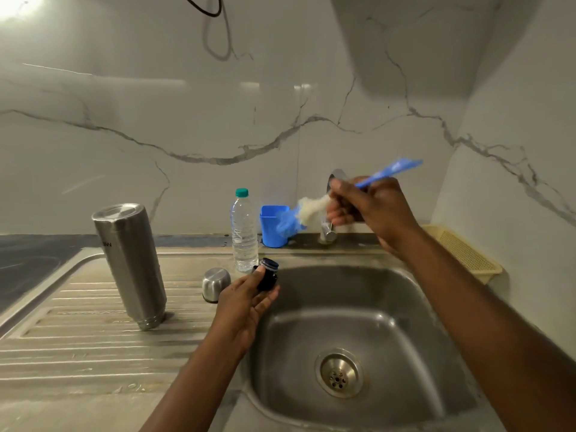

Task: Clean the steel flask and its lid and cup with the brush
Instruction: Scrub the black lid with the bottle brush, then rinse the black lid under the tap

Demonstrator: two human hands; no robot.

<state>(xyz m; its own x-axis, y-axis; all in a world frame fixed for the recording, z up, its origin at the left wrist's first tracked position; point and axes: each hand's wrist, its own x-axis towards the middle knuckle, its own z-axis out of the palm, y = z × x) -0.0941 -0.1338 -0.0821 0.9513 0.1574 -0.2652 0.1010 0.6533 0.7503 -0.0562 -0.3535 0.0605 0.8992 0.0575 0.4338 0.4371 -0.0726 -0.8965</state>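
Left hand (pixel 246 304) holds lid (pixel 268 275) beside cup (pixel 215 283), bottle (pixel 244 232).

Recording the sink basin (pixel 389 322) lying open. Noting flask (pixel 131 263) and cup (pixel 215 283) standing apart on the drainboard (pixel 78 338), leaving a gap between them and the near ribs free. Finding water bottle (pixel 244 232), blue holder (pixel 274 224) and tap (pixel 328 229) crowding the rear ledge. Noting the right hand (pixel 374 210) with the brush (pixel 311 207) blocking the tap, the left hand (pixel 246 302) with the lid (pixel 267 275) overhanging the basin's left rim.
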